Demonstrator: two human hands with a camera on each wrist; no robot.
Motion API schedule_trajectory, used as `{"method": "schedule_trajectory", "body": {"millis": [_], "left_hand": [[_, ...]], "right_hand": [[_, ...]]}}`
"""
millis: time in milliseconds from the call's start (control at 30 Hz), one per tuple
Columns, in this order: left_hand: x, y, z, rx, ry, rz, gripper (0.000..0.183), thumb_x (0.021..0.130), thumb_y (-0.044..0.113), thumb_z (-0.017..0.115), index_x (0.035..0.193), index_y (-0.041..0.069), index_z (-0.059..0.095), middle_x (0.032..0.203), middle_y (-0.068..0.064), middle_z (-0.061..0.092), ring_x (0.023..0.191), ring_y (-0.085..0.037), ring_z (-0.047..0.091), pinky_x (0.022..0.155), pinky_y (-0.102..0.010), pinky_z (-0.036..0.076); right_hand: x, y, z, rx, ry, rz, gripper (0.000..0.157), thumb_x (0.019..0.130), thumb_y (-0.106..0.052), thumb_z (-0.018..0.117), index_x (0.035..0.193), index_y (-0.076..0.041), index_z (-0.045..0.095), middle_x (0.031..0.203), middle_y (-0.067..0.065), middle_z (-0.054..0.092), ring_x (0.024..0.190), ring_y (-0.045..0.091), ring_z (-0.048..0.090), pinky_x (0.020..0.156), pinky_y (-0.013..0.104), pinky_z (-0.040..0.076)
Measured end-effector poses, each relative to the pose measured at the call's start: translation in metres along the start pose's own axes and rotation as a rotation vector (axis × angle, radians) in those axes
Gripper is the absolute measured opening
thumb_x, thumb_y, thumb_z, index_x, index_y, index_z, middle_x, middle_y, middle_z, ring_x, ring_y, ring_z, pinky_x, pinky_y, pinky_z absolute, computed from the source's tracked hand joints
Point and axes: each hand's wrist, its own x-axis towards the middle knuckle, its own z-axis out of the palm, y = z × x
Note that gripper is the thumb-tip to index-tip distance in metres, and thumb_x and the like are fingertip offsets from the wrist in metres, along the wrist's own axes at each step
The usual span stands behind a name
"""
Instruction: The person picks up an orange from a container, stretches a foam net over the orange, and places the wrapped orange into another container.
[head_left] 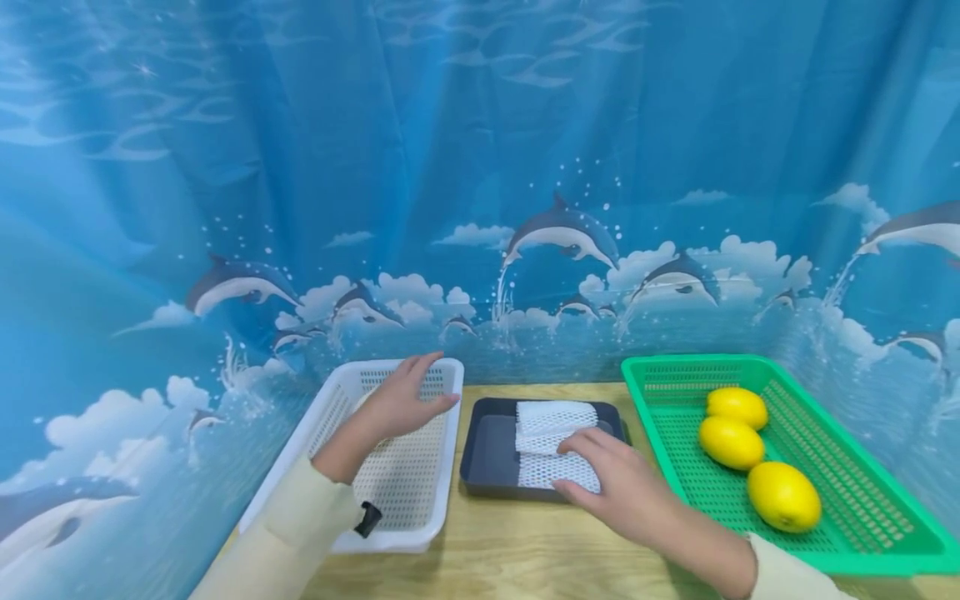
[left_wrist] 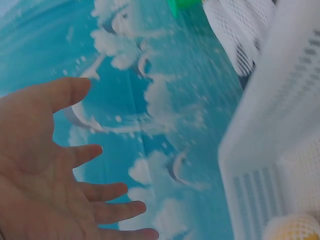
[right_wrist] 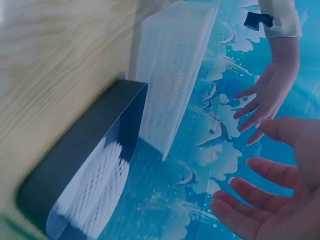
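My left hand (head_left: 401, 404) hovers over the white basket (head_left: 442, 517), fingers spread and nothing held. In the left wrist view, a yellow fruit in a white foam net (left_wrist: 295, 229) shows at the basket's bottom; in the head view the hand mostly hides it. Above the dark grey tray (head_left: 487, 454) is my right hand (head_left: 626, 483), its fingers loosely bent and holding nothing. White foam net sleeves (head_left: 555, 421) lie in the tray's right part, just beyond those fingertips. The right wrist view shows the right hand (right_wrist: 270, 195) apart from the sleeves.
A green basket (head_left: 660, 433) on the right holds three lemons (head_left: 783, 497). All the containers stand on a light wooden table (head_left: 517, 542). Behind them hangs a blue curtain (head_left: 450, 167) printed with dolphins. A small black clip-like piece (head_left: 368, 519) sits at the left sleeve.
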Motion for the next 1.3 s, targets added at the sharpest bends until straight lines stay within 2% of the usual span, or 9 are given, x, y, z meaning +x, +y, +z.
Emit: {"method": "schedule_trajectory", "body": {"millis": [100, 233, 400, 533, 667, 800, 967, 1100, 1300], "left_hand": [[-0.006, 0.012, 0.003, 0.037, -0.012, 0.054, 0.077, 0.093, 0.050, 0.060, 0.155, 0.024, 0.022, 0.159, -0.017, 0.019, 0.141, -0.040, 0.026, 0.106, -0.064, 0.032], [-0.016, 0.033, 0.007, 0.078, -0.013, 0.124, 0.077, 0.092, 0.051, 0.061, 0.155, 0.026, 0.024, 0.159, -0.015, 0.021, 0.142, -0.039, 0.027, 0.108, -0.063, 0.031], [-0.023, 0.054, 0.017, 0.084, -0.030, 0.205, 0.077, 0.091, 0.053, 0.060, 0.155, 0.030, 0.023, 0.159, -0.012, 0.020, 0.141, -0.038, 0.028, 0.107, -0.065, 0.031], [-0.025, 0.064, 0.029, 0.058, -0.039, 0.254, 0.076, 0.091, 0.054, 0.059, 0.154, 0.031, 0.023, 0.159, -0.012, 0.020, 0.140, -0.039, 0.030, 0.106, -0.065, 0.032], [-0.025, 0.072, 0.043, 0.024, -0.058, 0.276, 0.076, 0.091, 0.054, 0.060, 0.154, 0.031, 0.023, 0.159, -0.011, 0.020, 0.140, -0.037, 0.031, 0.106, -0.063, 0.034], [-0.022, 0.083, 0.060, 0.002, -0.095, 0.302, 0.076, 0.091, 0.055, 0.059, 0.154, 0.034, 0.022, 0.159, -0.009, 0.021, 0.140, -0.035, 0.032, 0.106, -0.062, 0.035], [-0.019, 0.098, 0.082, -0.011, -0.129, 0.319, 0.074, 0.091, 0.056, 0.059, 0.153, 0.040, 0.022, 0.159, -0.007, 0.023, 0.139, -0.035, 0.034, 0.104, -0.063, 0.036], [-0.019, 0.105, 0.097, -0.042, -0.162, 0.331, 0.072, 0.091, 0.056, 0.059, 0.152, 0.042, 0.023, 0.159, -0.003, 0.022, 0.140, -0.032, 0.033, 0.106, -0.063, 0.033], [-0.014, 0.117, 0.113, -0.074, -0.189, 0.394, 0.071, 0.092, 0.057, 0.056, 0.152, 0.042, 0.022, 0.160, -0.001, 0.020, 0.142, -0.029, 0.031, 0.105, -0.060, 0.036]], "right_hand": [[-0.006, 0.009, -0.008, -0.026, -0.007, 0.012, 0.027, 0.082, -0.030, 0.077, 0.104, -0.018, 0.066, 0.104, -0.006, 0.064, 0.093, 0.014, 0.063, 0.076, 0.034, 0.056], [-0.014, 0.024, -0.019, -0.048, -0.041, 0.070, 0.029, 0.082, -0.029, 0.078, 0.106, -0.016, 0.066, 0.106, -0.003, 0.063, 0.090, 0.016, 0.064, 0.071, 0.033, 0.056], [-0.021, 0.038, -0.035, -0.110, -0.095, 0.163, 0.037, 0.083, -0.036, 0.075, 0.112, -0.016, 0.065, 0.112, 0.003, 0.063, 0.092, 0.023, 0.065, 0.071, 0.040, 0.057], [-0.025, 0.047, -0.041, -0.168, -0.091, 0.186, 0.044, 0.083, -0.038, 0.075, 0.116, -0.012, 0.064, 0.113, 0.008, 0.062, 0.094, 0.028, 0.064, 0.071, 0.042, 0.057], [-0.029, 0.059, -0.044, -0.179, -0.082, 0.200, 0.047, 0.082, -0.035, 0.077, 0.118, -0.009, 0.062, 0.116, 0.013, 0.062, 0.095, 0.032, 0.064, 0.070, 0.045, 0.057], [-0.038, 0.075, -0.050, -0.170, -0.089, 0.254, 0.048, 0.083, -0.034, 0.076, 0.120, -0.007, 0.061, 0.117, 0.017, 0.061, 0.092, 0.034, 0.064, 0.069, 0.049, 0.056], [-0.049, 0.100, -0.058, -0.173, -0.113, 0.334, 0.054, 0.088, -0.044, 0.068, 0.123, -0.003, 0.059, 0.120, 0.025, 0.059, 0.097, 0.043, 0.061, 0.071, 0.057, 0.052], [-0.060, 0.125, -0.063, -0.178, -0.160, 0.393, 0.066, 0.091, -0.051, 0.061, 0.126, 0.004, 0.055, 0.121, 0.031, 0.056, 0.102, 0.050, 0.056, 0.072, 0.060, 0.049], [-0.067, 0.164, -0.069, -0.203, -0.254, 0.454, 0.076, 0.091, -0.050, 0.062, 0.128, 0.015, 0.047, 0.118, 0.043, 0.048, 0.103, 0.058, 0.049, 0.071, 0.063, 0.047]]}}
